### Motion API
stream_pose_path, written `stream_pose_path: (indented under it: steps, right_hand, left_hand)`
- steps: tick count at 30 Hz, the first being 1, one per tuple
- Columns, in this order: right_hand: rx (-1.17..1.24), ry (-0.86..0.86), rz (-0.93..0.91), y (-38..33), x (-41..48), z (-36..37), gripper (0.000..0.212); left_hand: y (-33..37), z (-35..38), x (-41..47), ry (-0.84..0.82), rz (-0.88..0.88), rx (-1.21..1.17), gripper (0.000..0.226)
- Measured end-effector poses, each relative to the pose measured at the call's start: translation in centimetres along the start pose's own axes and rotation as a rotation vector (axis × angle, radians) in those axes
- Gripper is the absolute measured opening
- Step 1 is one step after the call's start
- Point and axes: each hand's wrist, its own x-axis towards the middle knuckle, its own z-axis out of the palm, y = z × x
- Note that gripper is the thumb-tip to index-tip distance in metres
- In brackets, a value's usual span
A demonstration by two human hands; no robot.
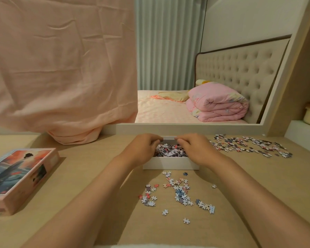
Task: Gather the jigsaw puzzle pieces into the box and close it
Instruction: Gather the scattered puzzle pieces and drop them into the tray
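Loose puzzle pieces (179, 192) lie behind your curled left hand (143, 148) and right hand (195, 148), grip unclear, over the heaped white box tray (170, 163); jostling it could spill pieces.

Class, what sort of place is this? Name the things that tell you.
Most likely a bedroom: a bed with a tufted headboard, a folded pink quilt on it, and long curtains behind.

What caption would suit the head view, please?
Left hand and right hand over a white cardboard box of jigsaw pieces; loose pieces and pink illustrated lid on beige wooden desk.
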Motion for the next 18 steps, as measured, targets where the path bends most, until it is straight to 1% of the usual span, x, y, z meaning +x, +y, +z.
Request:
stream_pose_path:
  steps: [2,4,6,7,9,11,12,14,16,18]
  right_hand:
    - [-0.019,-0.015,-0.060,0.1,-0.6,0.2,0.030]
    - [-0.113,-0.124,-0.127,0.1,-1.3,0.6,0.033]
    - [-0.236,-0.221,-0.135,0.0,-1.8,0.8,0.034]
    - [-0.290,-0.230,-0.133,0.0,-1.9,0.8,0.034]
    - [-0.368,-0.181,-0.142,0.2,-1.8,1.0,0.039]
    - [-0.324,-0.120,-0.126,0.4,-1.6,1.2,0.045]
    - [-0.234,-0.091,-0.111,0.6,-1.5,1.2,0.044]
    - [-0.090,-0.030,-0.094,0.8,-1.2,1.2,0.035]
    - [-0.048,0.029,-0.095,0.7,-1.1,1.1,0.023]
    - [-0.044,0.053,-0.095,0.6,-1.2,0.9,0.023]
  left_hand:
    - [0.0,0.3,-0.7,-0.039,0.098,0.110,0.032]
    - [0.0,0.8,-1.4,-0.123,0.175,0.252,0.037]
    - [-0.2,1.3,-1.8,-0.189,0.183,0.352,0.043]
    - [-0.3,1.5,-1.9,-0.193,0.184,0.379,0.045]
    - [-0.3,1.7,-2.0,-0.135,0.188,0.312,0.043]
    - [-0.3,1.8,-1.9,-0.036,0.150,0.138,0.039]
    - [-0.4,1.8,-1.7,0.004,0.120,0.068,0.036]
    - [-0.5,2.0,-1.3,0.072,0.055,-0.024,0.026]
    - [-0.5,2.2,-1.0,0.146,0.027,-0.086,0.017]
    - [-0.3,2.1,-0.9,0.180,0.047,-0.092,0.016]
